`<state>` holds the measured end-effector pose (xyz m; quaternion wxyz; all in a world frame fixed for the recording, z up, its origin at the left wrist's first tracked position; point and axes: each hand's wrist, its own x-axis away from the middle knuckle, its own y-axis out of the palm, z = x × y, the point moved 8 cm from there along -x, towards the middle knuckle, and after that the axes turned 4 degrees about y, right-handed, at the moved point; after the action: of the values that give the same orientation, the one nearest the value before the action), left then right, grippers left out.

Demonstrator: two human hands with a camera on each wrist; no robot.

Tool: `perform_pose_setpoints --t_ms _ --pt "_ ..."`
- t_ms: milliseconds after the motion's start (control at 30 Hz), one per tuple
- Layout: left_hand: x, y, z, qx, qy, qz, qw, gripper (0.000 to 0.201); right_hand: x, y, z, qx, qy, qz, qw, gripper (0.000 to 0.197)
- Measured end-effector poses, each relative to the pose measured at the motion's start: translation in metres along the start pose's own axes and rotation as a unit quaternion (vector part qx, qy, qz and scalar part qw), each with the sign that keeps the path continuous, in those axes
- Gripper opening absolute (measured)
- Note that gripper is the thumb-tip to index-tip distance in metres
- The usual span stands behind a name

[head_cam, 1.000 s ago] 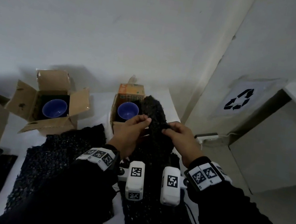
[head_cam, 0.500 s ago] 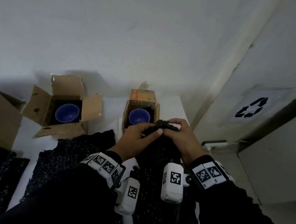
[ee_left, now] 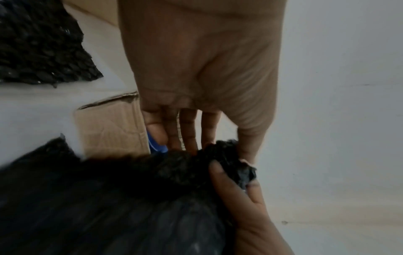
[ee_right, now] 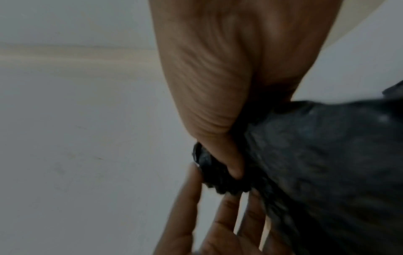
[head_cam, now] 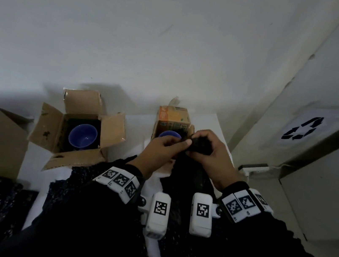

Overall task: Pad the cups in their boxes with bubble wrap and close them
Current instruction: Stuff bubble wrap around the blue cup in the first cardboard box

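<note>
Both hands hold a black bubble wrap sheet (head_cam: pixel 196 147) by its bunched top end, just in front of the small right box (head_cam: pixel 173 118). My left hand (head_cam: pixel 175 144) pinches the bunch between thumb and fingers, and my right hand (head_cam: pixel 203 147) curls round it from the other side. The rest of the sheet hangs down to the table. A blue cup (head_cam: pixel 168 134) sits in that box, partly hidden by my left hand. In the left wrist view the bunched wrap (ee_left: pixel 218 160) lies under my fingers (ee_left: pixel 187 131). The right wrist view shows my thumb (ee_right: pixel 218 138) pressed into the wrap (ee_right: pixel 305 155).
A second open box (head_cam: pixel 84 101) with a blue cup (head_cam: pixel 82 137) stands to the left, and a third box (head_cam: pixel 2 141) stands at the far left. More black wrap sheets (head_cam: pixel 80 181) lie on the white table (head_cam: pixel 135 129). A wall rises close behind, and a grey bin (head_cam: pixel 320 196) stands at the right.
The raised top of the sheet has been gathered into a tight bunch. Both hands have come closer together and moved forward to the right box.
</note>
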<state>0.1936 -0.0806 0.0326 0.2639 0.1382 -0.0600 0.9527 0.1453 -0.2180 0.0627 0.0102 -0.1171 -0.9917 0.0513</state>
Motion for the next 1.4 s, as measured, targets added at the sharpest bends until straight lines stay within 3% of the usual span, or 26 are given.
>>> perform_pose_setpoints --t_ms 67,133,200,267,333,400,500,567,633,700,767,867,967,1200,1267,1400 --pt "-0.002 -0.001 -0.006 0.054 -0.030 -0.028 0.998 0.037 -0.010 -0.015 0.007 -0.057 0.016 0.110 0.992 0.033" --pt "-0.001 -0.001 -0.012 -0.005 -0.044 -0.075 0.996 0.032 -0.015 -0.027 0.013 -0.121 0.015 0.201 0.972 0.035" --pt "-0.005 -0.012 -0.015 -0.086 -0.021 -0.051 0.995 0.022 -0.017 -0.033 0.008 -0.080 -0.015 0.256 0.963 0.035" --pt "-0.015 -0.028 -0.015 -0.080 0.000 0.032 0.996 0.021 -0.021 -0.024 -0.003 -0.004 -0.049 0.229 0.972 0.031" --pt "-0.026 -0.034 -0.015 0.045 -0.019 0.076 0.996 0.015 -0.027 0.001 -0.008 0.040 -0.070 0.117 0.990 0.030" --pt "-0.034 -0.030 -0.011 0.201 -0.060 0.067 0.975 0.019 -0.030 0.021 -0.005 0.081 -0.063 0.023 0.994 0.048" --pt "-0.040 -0.025 0.004 0.317 -0.077 0.032 0.945 0.020 -0.041 0.018 0.000 0.113 -0.057 0.039 0.991 0.055" --pt "-0.044 -0.033 0.010 0.225 -0.052 0.053 0.971 0.018 -0.048 0.008 0.000 0.107 -0.054 0.070 0.990 0.041" --pt "-0.049 -0.051 0.012 -0.023 0.017 0.083 0.996 0.019 -0.057 -0.003 0.001 0.126 -0.054 0.096 0.986 0.035" --pt "-0.054 -0.060 0.010 -0.288 0.079 0.078 0.951 0.039 -0.069 -0.007 0.005 0.180 -0.051 0.106 0.977 0.037" --pt "-0.055 -0.061 -0.002 -0.383 0.100 0.062 0.916 0.057 -0.081 -0.001 0.008 0.261 -0.054 0.098 0.959 0.038" --pt "-0.053 -0.060 -0.010 -0.374 0.133 0.079 0.914 0.063 -0.091 0.026 0.006 0.394 -0.110 0.090 0.908 0.028" --pt "-0.053 -0.070 -0.015 -0.347 0.122 0.108 0.924 0.064 -0.090 0.062 0.006 0.497 -0.198 0.056 0.843 0.019" --pt "-0.054 -0.076 -0.017 -0.331 0.140 0.116 0.926 0.053 -0.085 0.096 0.015 0.593 -0.287 -0.060 0.750 0.030" --pt "-0.052 -0.075 -0.019 -0.334 0.147 0.121 0.923 0.051 -0.086 0.098 0.019 0.614 -0.269 -0.071 0.738 0.031" --pt "-0.048 -0.074 -0.017 -0.344 0.171 0.133 0.914 0.044 -0.097 0.104 0.029 0.628 -0.178 -0.106 0.750 0.019"
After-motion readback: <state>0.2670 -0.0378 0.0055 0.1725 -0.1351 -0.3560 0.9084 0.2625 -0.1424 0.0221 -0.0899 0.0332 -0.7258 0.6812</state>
